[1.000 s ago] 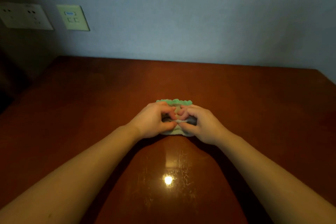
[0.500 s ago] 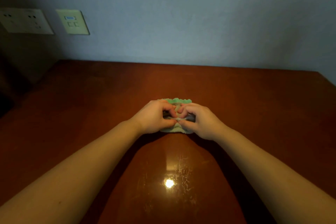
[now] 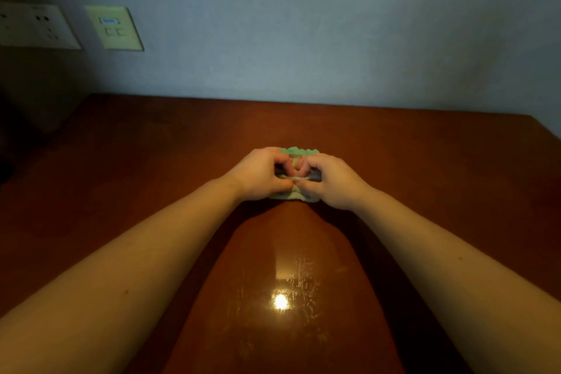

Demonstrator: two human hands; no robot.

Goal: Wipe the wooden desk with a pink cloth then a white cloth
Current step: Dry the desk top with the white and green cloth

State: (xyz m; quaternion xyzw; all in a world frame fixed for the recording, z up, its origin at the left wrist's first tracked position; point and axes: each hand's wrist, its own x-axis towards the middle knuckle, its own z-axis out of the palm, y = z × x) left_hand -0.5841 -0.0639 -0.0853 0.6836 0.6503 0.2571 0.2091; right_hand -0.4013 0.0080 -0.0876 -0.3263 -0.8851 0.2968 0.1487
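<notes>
A small bundle of cloth [image 3: 291, 196] lies on the wooden desk [image 3: 425, 167], pale at its near edge and green along its far edge. My left hand [image 3: 258, 174] and my right hand [image 3: 331, 181] sit side by side on top of it, fingers curled in, both pinching a fold of the fabric between them. The light is dim, so I cannot tell whether the cloth is pink or white. Most of the bundle is hidden under my hands.
A wall rises right behind the desk's far edge. Two socket plates [image 3: 36, 27] [image 3: 113, 27] are mounted on it at the left. A lamp's reflection [image 3: 280, 302] glares on the glossy desk between my forearms. The desk's right edge runs at the far right.
My hands and the cloth have stayed in nearly the same spot, with the fingers drawn slightly closer together on the fold. The view has shifted a little.
</notes>
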